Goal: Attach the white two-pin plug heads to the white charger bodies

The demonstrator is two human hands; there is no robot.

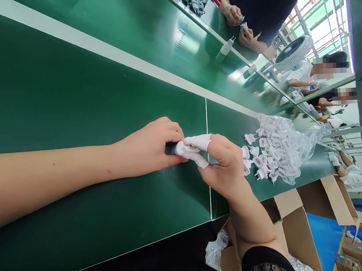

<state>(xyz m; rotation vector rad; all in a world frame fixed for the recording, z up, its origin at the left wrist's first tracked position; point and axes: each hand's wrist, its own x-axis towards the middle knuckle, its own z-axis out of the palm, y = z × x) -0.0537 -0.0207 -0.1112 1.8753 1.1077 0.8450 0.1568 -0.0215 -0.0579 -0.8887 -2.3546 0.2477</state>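
I have the green worktop (60,101) running broadly toward 9 o'clock, its near edge (174,235) passing under the hands at 6. Cardboard boxes (297,230) crowd just past that edge at 4. At 3, a clear plastic bag (308,141) and its heap of white plug parts (269,159) stand in my way. My left hand (155,145) and right hand (227,169) (white covers (199,142) on two fingertips) meet mid-view, fingers narrowed, both gripping one small white piece (178,148) just above the worktop.
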